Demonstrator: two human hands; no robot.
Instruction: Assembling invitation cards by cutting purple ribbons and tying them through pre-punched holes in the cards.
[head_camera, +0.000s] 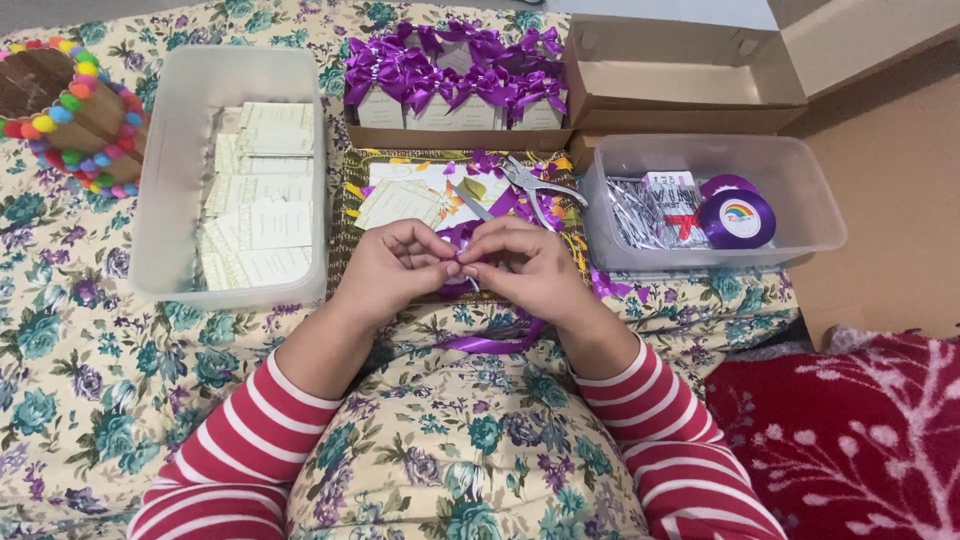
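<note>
Fingers (447, 262) of the left hand (395, 265) and the right hand (525, 268) pinch together a purple ribbon (490, 343) at the near centre, over the flowered cloth (60, 380). If one pinch loosens, the small fold could open, because the ribbon looks smooth.
</note>
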